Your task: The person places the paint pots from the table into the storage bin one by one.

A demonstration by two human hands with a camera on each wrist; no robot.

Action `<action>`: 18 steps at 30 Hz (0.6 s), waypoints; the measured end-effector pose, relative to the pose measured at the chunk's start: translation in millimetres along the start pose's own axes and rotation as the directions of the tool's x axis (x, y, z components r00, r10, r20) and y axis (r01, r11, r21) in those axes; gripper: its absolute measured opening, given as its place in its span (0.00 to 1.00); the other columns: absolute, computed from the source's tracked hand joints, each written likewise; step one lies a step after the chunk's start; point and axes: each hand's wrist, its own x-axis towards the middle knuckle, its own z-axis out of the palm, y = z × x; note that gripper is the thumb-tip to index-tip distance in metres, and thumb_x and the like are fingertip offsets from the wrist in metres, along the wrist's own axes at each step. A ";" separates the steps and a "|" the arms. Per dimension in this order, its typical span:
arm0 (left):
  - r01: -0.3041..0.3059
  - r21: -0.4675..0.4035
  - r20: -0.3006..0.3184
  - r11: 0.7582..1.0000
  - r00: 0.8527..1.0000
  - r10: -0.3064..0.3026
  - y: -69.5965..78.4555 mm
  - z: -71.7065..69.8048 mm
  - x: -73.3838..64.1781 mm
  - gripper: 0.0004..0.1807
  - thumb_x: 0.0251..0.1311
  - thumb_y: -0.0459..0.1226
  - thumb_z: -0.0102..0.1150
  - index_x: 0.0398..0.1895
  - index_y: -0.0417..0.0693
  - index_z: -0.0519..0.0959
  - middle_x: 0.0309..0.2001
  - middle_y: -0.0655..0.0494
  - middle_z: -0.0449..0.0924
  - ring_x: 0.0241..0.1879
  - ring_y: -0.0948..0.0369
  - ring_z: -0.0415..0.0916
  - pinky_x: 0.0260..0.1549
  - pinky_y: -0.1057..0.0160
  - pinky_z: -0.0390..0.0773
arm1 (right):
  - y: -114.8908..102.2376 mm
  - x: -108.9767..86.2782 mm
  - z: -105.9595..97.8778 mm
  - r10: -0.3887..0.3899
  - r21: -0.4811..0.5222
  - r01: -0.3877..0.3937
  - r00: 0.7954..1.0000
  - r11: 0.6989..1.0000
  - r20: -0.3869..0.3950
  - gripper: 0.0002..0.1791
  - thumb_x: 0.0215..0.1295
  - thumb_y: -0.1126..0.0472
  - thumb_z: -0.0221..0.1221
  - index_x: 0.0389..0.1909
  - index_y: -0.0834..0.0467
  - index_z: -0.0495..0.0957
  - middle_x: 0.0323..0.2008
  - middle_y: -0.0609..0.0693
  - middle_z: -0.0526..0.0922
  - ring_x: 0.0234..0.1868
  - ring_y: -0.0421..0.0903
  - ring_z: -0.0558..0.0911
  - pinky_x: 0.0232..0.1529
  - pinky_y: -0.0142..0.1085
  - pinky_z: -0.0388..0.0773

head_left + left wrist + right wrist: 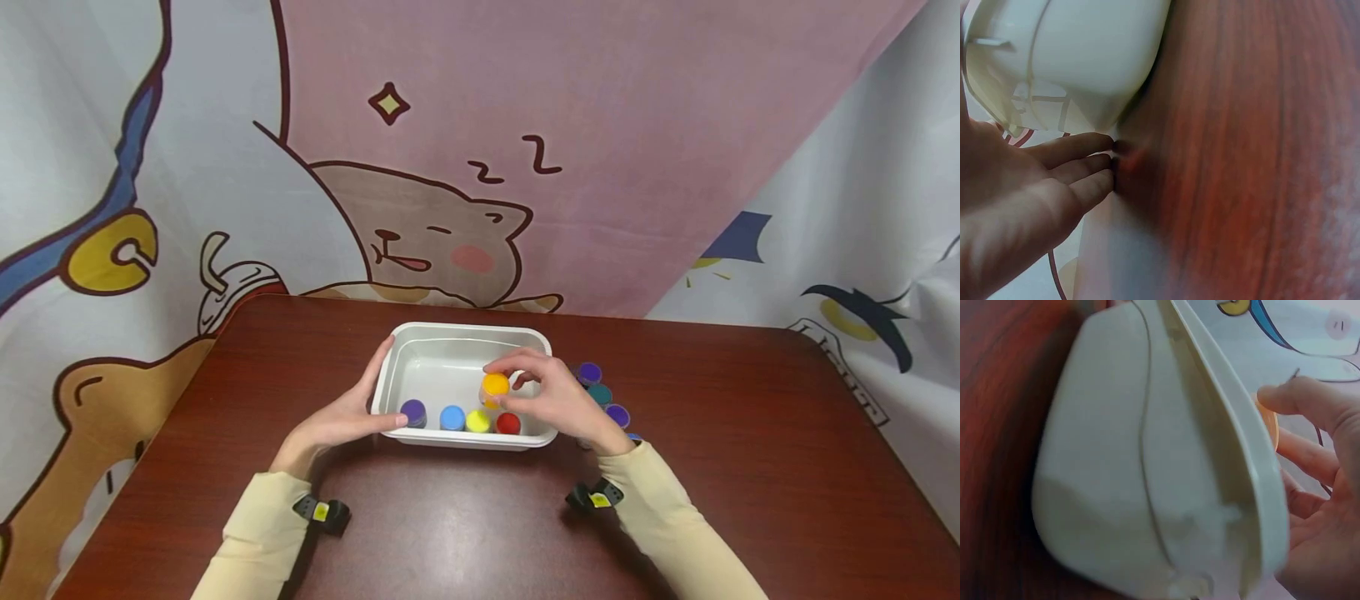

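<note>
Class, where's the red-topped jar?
In the head view, the red-topped jar is inside the white tray, toward its near right corner, beside the yellow-topped jar.

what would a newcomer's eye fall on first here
Probably the big sleeping cartoon animal on the backdrop behind the table. Next, the white tray on the table, with purple, blue, yellow and red pots along its near side. Over its right half, the right hand pinches an orange pot.
</note>
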 end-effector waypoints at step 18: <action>0.036 -0.020 0.012 0.999 0.999 -0.036 0.2 1.8 -0.1 0.61 0.53 0.45 0.69 0.76 0.68 0.30 0.76 0.46 0.29 0.68 0.42 0.46 0.62 0.35 0.51 | -17.6 41.5 49.9 0.046 -0.020 -0.044 0.990 0.999 0.134 0.18 0.54 0.70 0.64 0.48 0.66 0.81 0.41 0.50 0.82 0.44 0.46 0.78 0.46 0.33 0.77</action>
